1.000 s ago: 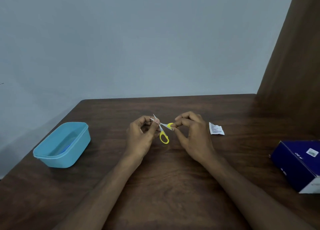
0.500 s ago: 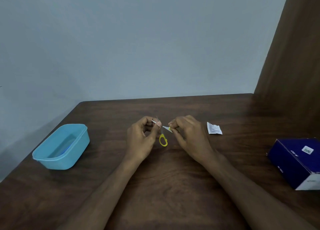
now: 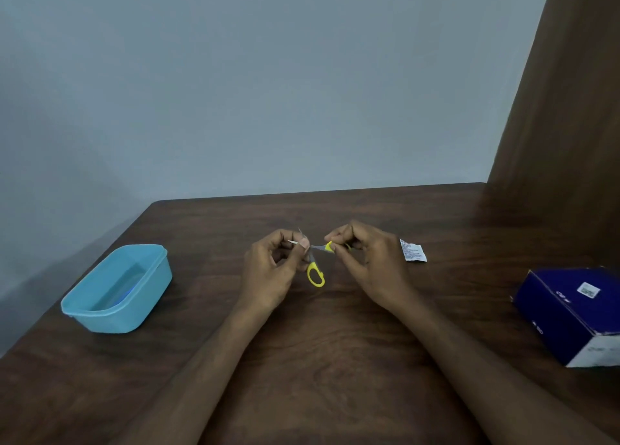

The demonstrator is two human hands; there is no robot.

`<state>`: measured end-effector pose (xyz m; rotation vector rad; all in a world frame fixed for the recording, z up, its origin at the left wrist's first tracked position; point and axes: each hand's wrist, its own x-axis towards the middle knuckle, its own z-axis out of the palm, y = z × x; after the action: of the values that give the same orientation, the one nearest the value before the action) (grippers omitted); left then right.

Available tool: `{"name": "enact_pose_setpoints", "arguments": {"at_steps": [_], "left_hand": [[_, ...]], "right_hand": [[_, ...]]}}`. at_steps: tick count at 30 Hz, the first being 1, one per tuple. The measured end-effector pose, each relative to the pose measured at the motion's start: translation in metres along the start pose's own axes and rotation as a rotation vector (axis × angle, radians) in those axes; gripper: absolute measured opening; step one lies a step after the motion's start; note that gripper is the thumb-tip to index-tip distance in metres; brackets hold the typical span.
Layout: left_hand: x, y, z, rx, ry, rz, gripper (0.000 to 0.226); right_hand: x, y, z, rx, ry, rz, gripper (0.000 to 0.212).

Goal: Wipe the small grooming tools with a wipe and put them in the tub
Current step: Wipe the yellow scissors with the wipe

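Two bare forearms reach forward over a dark wooden table [image 3: 335, 360], and both hands meet just above its middle, working on a small pair of scissors [image 3: 315, 263] with yellow handles. The scissors are spread open. The left hand [image 3: 271, 270] has its thumb and fingers pinched closed around the blade end, where a thin pale tip pokes out beside the thumb; whether a wipe is folded between those fingers is too small to tell. The right hand [image 3: 372, 263] is closed in a pinch on one yellow handle loop, while the other loop hangs free below, between the two hands. A light blue plastic tub [image 3: 117, 290] sits open on the table well to the left, apart from the hands, with something faintly blue inside that cannot be made out. A small white torn sachet [image 3: 412, 250] lies flat just beyond the right hand, and a dark blue cardboard box [image 3: 570, 314] rests near the right edge. The scissors look light, stiff and thin, with sharp pointed metal blades and smooth plastic loops. The safest hold is probably on the loops or the flat sides of the blades, never across the edges, and damp metal may slip between fingertips.
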<state>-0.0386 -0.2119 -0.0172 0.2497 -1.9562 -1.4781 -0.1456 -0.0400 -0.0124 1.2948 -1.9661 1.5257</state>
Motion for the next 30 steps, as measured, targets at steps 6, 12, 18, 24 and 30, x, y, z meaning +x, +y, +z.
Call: {"name": "enact_pose_setpoints", "arguments": {"at_steps": [6,12,18,24,30], "left_hand": [[-0.003,0.002,0.003,-0.014,-0.012,-0.023,0.007],[-0.003,0.004,0.001,-0.043,-0.044,-0.069,0.005],[-0.004,0.011,0.003,-0.117,-0.036,-0.048,0.01],[-0.003,0.016,0.005,-0.314,0.071,-0.04,0.009],[0.001,0.016,0.0,-0.433,0.17,-0.116,0.012]], "right_hand": [[0.0,0.0,-0.002,0.121,0.006,0.138,0.018],[-0.002,-0.005,-0.002,0.034,-0.075,0.042,0.004],[0.002,-0.005,0.003,0.341,-0.016,0.311,0.01],[0.004,-0.008,0.006,0.605,0.098,0.527,0.007],[0.003,-0.007,0.012,0.711,0.044,0.611,0.013]]}}
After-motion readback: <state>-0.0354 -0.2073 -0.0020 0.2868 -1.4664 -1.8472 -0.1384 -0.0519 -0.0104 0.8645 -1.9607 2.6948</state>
